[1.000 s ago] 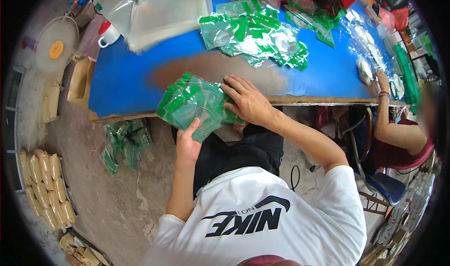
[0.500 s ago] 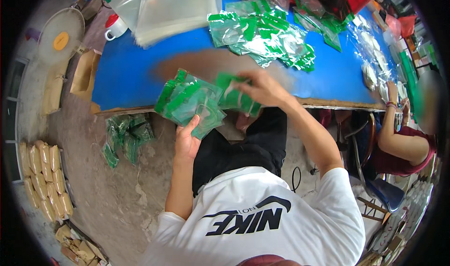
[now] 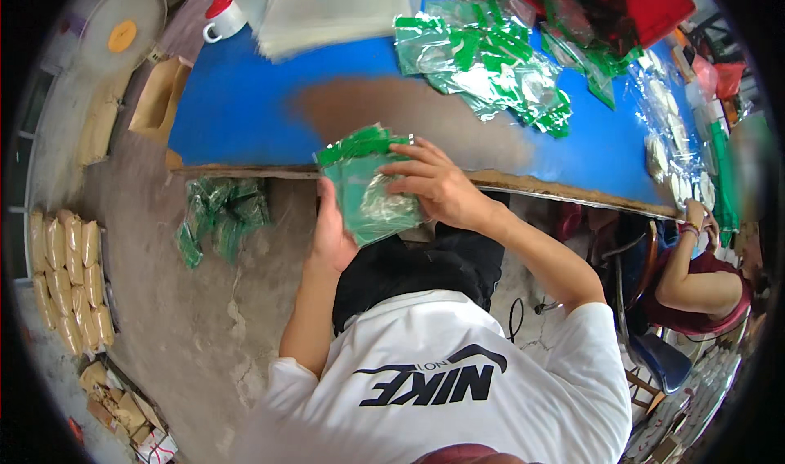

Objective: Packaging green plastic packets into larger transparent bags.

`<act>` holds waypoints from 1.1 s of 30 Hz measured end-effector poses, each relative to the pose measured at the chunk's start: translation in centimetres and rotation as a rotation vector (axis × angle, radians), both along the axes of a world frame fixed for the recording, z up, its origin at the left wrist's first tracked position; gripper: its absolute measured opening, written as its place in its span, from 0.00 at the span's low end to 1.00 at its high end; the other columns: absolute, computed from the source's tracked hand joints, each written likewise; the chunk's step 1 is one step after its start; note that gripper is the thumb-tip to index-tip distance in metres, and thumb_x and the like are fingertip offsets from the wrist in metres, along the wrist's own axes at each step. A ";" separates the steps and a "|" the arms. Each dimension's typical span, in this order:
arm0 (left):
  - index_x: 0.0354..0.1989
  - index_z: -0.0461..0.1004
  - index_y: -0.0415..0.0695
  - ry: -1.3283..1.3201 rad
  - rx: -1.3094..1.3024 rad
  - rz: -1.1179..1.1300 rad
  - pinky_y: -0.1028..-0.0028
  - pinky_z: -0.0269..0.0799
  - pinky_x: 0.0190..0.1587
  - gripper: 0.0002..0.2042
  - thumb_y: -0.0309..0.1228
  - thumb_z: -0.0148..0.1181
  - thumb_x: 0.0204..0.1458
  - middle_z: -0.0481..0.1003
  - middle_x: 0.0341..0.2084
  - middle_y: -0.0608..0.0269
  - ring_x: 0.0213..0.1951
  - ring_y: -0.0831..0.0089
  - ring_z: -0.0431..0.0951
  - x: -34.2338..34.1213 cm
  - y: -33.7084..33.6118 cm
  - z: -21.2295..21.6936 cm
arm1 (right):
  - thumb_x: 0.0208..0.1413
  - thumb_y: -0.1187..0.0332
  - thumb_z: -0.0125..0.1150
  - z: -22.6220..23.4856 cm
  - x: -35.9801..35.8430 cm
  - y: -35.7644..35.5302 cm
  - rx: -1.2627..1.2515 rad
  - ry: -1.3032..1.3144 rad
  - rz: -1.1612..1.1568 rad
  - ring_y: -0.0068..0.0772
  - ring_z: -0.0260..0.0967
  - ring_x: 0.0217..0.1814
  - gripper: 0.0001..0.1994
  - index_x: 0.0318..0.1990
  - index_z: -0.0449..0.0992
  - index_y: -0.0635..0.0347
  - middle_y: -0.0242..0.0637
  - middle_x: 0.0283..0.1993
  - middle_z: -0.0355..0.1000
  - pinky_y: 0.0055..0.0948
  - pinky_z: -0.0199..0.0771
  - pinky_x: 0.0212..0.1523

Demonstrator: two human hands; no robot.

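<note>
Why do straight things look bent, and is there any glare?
Head view: the fisheye lens bends the table edge, and the picture's corners go black; head view: white glare on the piled bags, fainter shine on the held bags.

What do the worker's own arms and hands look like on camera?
The left hand and right hand are both ungloved; no watch or bracelet shows. Forearms are bare below the short, loose white sleeves of a T-shirt with black print.
</note>
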State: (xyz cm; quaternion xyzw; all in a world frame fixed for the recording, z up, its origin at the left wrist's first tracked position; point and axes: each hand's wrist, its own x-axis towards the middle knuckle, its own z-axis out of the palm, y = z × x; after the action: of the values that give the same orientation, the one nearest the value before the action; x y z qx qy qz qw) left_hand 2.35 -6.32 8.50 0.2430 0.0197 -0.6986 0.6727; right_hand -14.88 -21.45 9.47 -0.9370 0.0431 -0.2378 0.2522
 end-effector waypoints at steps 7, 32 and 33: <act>0.63 0.64 0.38 -0.421 0.035 0.100 0.62 0.66 0.64 0.24 0.22 0.60 0.57 0.71 0.57 0.58 0.59 0.64 0.71 0.5 1.5 -2.1 | 0.58 0.60 0.59 -0.2 3.6 -11.1 -0.276 -0.103 -0.490 0.54 0.54 0.73 0.22 0.57 0.72 0.62 0.47 0.66 0.66 0.55 0.49 0.73; 0.66 0.62 0.39 -0.163 -0.326 -0.002 0.49 0.56 0.69 0.32 0.31 0.64 0.52 0.65 0.64 0.50 0.65 0.52 0.66 1.8 3.2 -3.2 | 0.63 0.67 0.60 2.0 -2.1 2.5 0.958 -0.338 -0.603 0.28 0.76 0.34 0.11 0.47 0.74 0.67 0.41 0.32 0.77 0.29 0.73 0.35; 0.67 0.61 0.39 -0.093 -0.302 0.000 0.50 0.56 0.70 0.30 0.30 0.63 0.55 0.65 0.64 0.52 0.65 0.53 0.66 2.5 3.3 -5.7 | 0.63 0.67 0.60 1.4 -1.6 2.6 1.022 -0.212 -0.455 0.24 0.74 0.34 0.12 0.46 0.74 0.67 0.41 0.32 0.77 0.29 0.73 0.36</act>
State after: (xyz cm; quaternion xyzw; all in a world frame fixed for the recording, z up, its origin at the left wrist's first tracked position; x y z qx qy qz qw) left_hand 4.87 -2.99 2.75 0.1711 -0.1166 -0.6815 0.7019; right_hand -16.49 -18.88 10.86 -0.6340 0.3280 -0.3277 0.6189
